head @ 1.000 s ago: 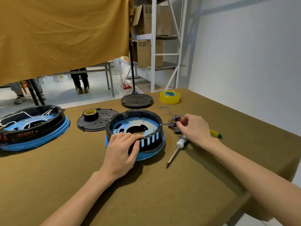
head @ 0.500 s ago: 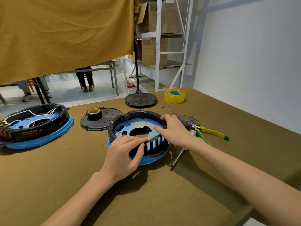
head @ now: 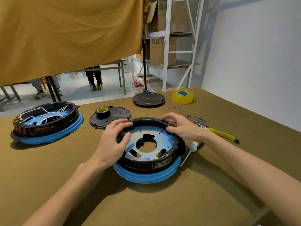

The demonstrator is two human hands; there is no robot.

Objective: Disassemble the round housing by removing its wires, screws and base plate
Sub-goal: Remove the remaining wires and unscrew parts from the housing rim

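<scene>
The round housing [head: 151,162], a black ring on a blue rim, lies in front of me with its label side toward me. Inside it sits the bluish metal base plate [head: 146,136] with a large central cut-out. My left hand [head: 112,141] grips the housing's left rim, thumb inside on the plate. My right hand [head: 180,126] grips the far right rim, fingers curled over the edge. A bundle of removed blue wires [head: 193,118] lies just right of my right hand. A screwdriver [head: 189,150] lies against the housing's right side.
A second housing [head: 47,123] with white wires stands at the left. A black cover plate [head: 114,118] with a tape roll on it lies behind, a black disc base [head: 148,99] and yellow tape roll [head: 182,96] farther back. Yellow-handled pliers [head: 224,135] lie at the right.
My right hand left the wires and tools and came onto the housing's far rim. Both hands turned the housing, so its label side now faces me. My left hand shifted along the rim.
</scene>
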